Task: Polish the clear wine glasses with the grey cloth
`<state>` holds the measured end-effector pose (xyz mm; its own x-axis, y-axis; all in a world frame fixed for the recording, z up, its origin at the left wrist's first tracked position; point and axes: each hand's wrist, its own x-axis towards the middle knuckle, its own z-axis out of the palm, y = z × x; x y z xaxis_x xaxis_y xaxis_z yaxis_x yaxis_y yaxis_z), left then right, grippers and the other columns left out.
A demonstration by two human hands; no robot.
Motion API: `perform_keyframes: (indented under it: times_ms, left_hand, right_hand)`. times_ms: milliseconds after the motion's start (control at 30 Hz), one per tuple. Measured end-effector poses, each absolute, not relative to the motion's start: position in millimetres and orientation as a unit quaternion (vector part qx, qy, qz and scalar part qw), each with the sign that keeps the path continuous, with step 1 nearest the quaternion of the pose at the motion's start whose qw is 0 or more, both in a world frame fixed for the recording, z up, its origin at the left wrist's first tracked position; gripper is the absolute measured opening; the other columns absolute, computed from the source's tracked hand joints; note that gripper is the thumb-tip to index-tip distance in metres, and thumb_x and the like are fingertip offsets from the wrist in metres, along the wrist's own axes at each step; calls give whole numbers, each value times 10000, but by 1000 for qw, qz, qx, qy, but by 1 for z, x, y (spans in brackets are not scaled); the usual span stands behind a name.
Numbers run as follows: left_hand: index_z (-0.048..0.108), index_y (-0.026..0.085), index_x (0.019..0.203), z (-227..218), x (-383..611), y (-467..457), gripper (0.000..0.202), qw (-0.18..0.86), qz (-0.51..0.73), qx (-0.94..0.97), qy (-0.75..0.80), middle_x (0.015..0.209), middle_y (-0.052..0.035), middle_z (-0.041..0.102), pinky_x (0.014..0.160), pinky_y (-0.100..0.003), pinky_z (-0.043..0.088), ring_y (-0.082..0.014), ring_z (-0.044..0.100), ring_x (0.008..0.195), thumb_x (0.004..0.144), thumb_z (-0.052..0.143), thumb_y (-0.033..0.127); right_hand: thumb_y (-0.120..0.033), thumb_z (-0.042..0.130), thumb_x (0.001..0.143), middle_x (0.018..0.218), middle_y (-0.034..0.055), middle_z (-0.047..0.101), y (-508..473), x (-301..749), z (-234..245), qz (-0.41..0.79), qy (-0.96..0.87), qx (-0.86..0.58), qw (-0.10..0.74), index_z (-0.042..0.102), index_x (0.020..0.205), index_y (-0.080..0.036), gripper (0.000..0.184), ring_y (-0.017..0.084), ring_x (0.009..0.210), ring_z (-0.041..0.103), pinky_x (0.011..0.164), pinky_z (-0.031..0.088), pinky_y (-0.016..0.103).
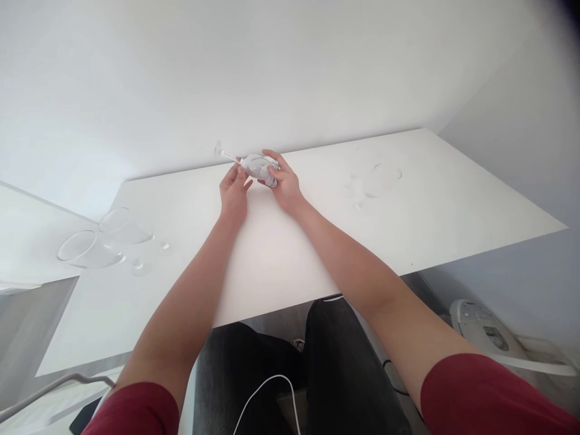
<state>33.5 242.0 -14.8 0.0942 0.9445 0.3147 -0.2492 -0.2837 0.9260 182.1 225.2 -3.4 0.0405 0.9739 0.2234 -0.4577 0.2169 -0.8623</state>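
Note:
A clear wine glass (pixel 230 156) is held tilted on its side above the far part of the table, its foot pointing left and away. My left hand (pixel 234 190) is closed around the stem close to the bowl. A crumpled light grey cloth (pixel 258 167) fills or covers the bowl; I cannot tell how much lies inside it. My right hand (pixel 286 184) grips the cloth at the bowl's mouth end, thumb on the near side and index finger stretched over the top.
Two clear glasses (pixel 90 251) stand at the table's left end. More clear glassware (pixel 385 180) is faintly visible on the right. The white table (pixel 281 260) meets a white wall behind. A white appliance (pixel 480 329) stands low at right; a white cable (pixel 276 377) hangs near my legs.

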Motion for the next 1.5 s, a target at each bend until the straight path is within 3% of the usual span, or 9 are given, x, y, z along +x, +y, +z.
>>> perform_keyframes:
  times_ms: [167, 333, 567, 667, 833, 933, 1067, 1300, 1500]
  left_hand:
    - [747, 262, 1173, -14, 34, 241, 551, 483, 614, 531, 328, 1341, -107, 695, 1101, -468, 508, -311, 632, 1311, 783, 802, 648]
    - [760, 222, 1135, -8, 37, 238, 558, 479, 616, 557, 285, 1421, -130, 650, 1171, -466, 453, -349, 566, 1391, 704, 906, 545]
    - [718, 298, 1226, -7, 37, 235, 517, 567, 569, 541, 248, 1479, -74, 617, 1100, -513, 530, -338, 579, 1379, 755, 870, 448]
    - [718, 289, 1177, -8, 35, 238, 444, 601, 546, 509, 286, 1318, -84, 697, 961, -468, 615, -315, 676, 1241, 861, 719, 601]
    - [699, 268, 1061, -4, 35, 236, 653, 648, 448, 532, 310, 905, -70, 712, 638, -370, 627, -252, 761, 821, 876, 472, 853]
    - [674, 270, 1077, -2, 39, 230, 519, 668, 399, 554, 295, 834, -12, 662, 552, -307, 572, -166, 702, 635, 859, 652, 741]
    - [657, 209, 1024, -1, 43, 223, 457, 666, 381, 572, 290, 866, -16, 681, 558, -245, 535, -120, 670, 661, 755, 886, 498]
    - [693, 176, 1129, -1, 42, 221, 462, 649, 326, 625, 287, 1054, -106, 762, 662, -299, 562, -130, 685, 672, 788, 874, 429]
    - [706, 217, 1184, 1, 41, 223, 468, 648, 433, 561, 280, 1006, -35, 697, 565, -248, 537, -77, 618, 621, 799, 857, 437]
  right_hand:
    - [-585, 779, 801, 960, 0, 732, 229, 181, -9, 537, -426, -301, 663, 634, 1226, -301, 531, 200, 966, 665, 879, 563, 343]
    - [-585, 750, 817, 947, -7, 719, 234, 185, -15, 547, -390, -306, 675, 611, 1214, -301, 507, 185, 909, 666, 826, 559, 347]
    - [-562, 719, 825, 884, -5, 673, 241, 192, -21, 507, -316, -328, 732, 595, 1086, -273, 408, 177, 839, 647, 690, 526, 298]
    - [-573, 704, 825, 901, -4, 673, 243, 195, -22, 477, -302, -351, 747, 591, 1064, -274, 399, 175, 867, 649, 705, 528, 294]
    - [-569, 740, 797, 785, -33, 639, 243, 198, -22, 439, -334, -375, 745, 599, 1009, -290, 378, 166, 816, 639, 723, 535, 295]
    - [-579, 739, 791, 769, -44, 616, 242, 200, -21, 418, -339, -388, 748, 591, 1060, -295, 418, 156, 762, 630, 684, 524, 286]
    - [-578, 716, 809, 857, -29, 620, 240, 199, -17, 391, -310, -402, 768, 559, 1156, -294, 476, 165, 822, 652, 702, 540, 288]
    - [-603, 710, 847, 989, 20, 654, 246, 199, -21, 431, -237, -350, 798, 525, 1148, -281, 478, 202, 965, 687, 751, 582, 326]
    - [-607, 635, 904, 1054, 32, 662, 252, 207, -30, 425, -254, -320, 808, 492, 1008, -278, 374, 200, 1045, 664, 776, 572, 320]
